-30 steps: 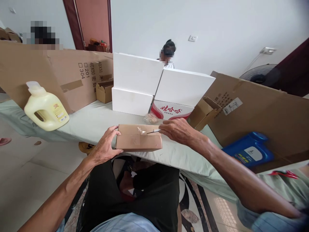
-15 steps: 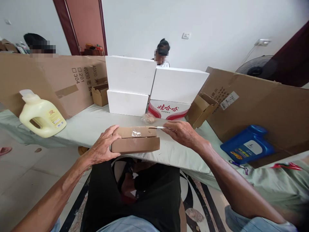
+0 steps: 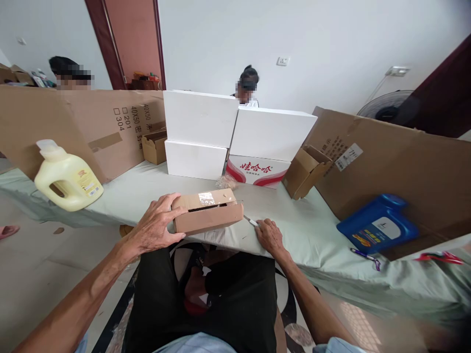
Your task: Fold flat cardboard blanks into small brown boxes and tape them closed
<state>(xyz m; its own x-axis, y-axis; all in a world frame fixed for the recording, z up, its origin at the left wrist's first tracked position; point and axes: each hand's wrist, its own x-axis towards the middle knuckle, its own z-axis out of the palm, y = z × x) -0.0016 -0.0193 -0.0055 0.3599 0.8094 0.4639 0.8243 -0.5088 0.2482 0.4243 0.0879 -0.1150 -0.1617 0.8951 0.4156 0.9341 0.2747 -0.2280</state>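
A small brown cardboard box (image 3: 209, 219) lies near the front edge of the cloth-covered table, with clear tape on its top and a dark gap along the seam between its flaps. My left hand (image 3: 157, 223) grips the box's left end, fingers over the top and thumb at the front. Closed around the pale handle of a thin-bladed knife (image 3: 253, 222), my right hand (image 3: 270, 237) rests low, just right of the box. The blade points at the box's right end. Behind the box sits a crumpled clear plastic bundle (image 3: 225, 182).
White boxes (image 3: 200, 117) are stacked at the back, beside a red-and-white carton (image 3: 257, 170). Large cardboard panels (image 3: 386, 171) stand on both sides. A yellow jug (image 3: 68, 179) is at left, a blue bottle (image 3: 379, 223) and a pen (image 3: 364, 256) at right. Two people sit beyond.
My right hand has moved down and toward me with the knife, off the box's top seam. The box has tilted slightly, and its seam gap shows wider.
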